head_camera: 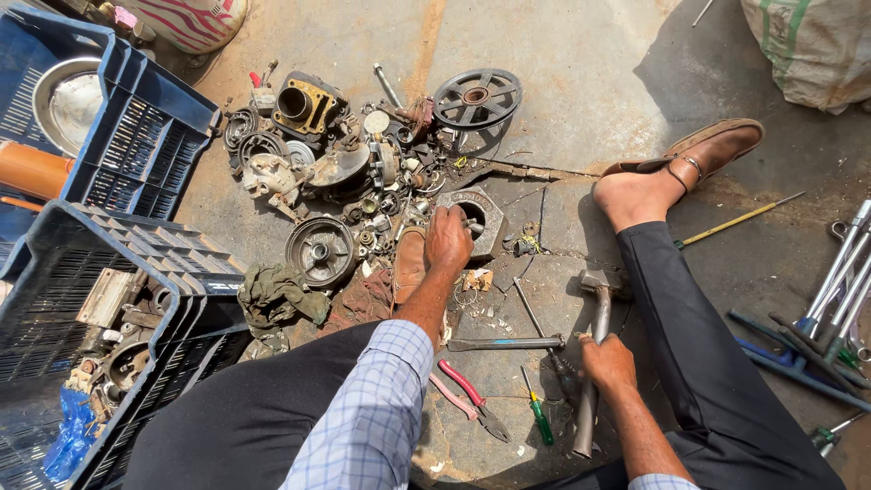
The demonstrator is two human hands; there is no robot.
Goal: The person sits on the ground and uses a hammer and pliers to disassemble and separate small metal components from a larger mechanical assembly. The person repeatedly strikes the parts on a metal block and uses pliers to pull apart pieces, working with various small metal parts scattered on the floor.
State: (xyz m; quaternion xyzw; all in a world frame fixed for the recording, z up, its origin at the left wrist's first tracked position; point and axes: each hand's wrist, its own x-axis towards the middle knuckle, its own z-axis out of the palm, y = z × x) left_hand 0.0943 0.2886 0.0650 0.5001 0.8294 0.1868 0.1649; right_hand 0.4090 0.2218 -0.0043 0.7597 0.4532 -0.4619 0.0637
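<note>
So the piece being worked on is the chunky grey metal block [478, 220] with a round bore through it, sitting flat on the concrete floor [581, 82] at the near edge of the parts pile, right between the person's legs. The left hand [448, 238] is on top of its left side, fingers [442, 218] curled down and closed around something small at the block's edge. Can't tell exactly what, it's hidden under the knuckles; it might be a punch or a pin.

The right hand [606, 363] is wrapped tight around the handle of a hammer [594, 354], gripped about midway. The hammer head is resting low near the floor just right of the block, not raised.

How far along? My read is it's mid-job. The block is still on the ground, one hand steadying, the hammer gripped but not swinging. Nothing looks finished or set aside as done, as far as I can tell.

Around it: a steel bar [504, 344] lies crosswise between the two hands, red-handled pliers [467, 399] and a green-handled screwdriver [538, 413] nearer the body. Beyond the block is the scrap heap, with a spoked pulley wheel [477, 98], a round drum [320, 250] and a cylinder housing [306, 106]. Blue plastic crates [145, 118] sit off to the left, spanners [844, 272] off to the right past the sandalled foot [676, 172].
</note>
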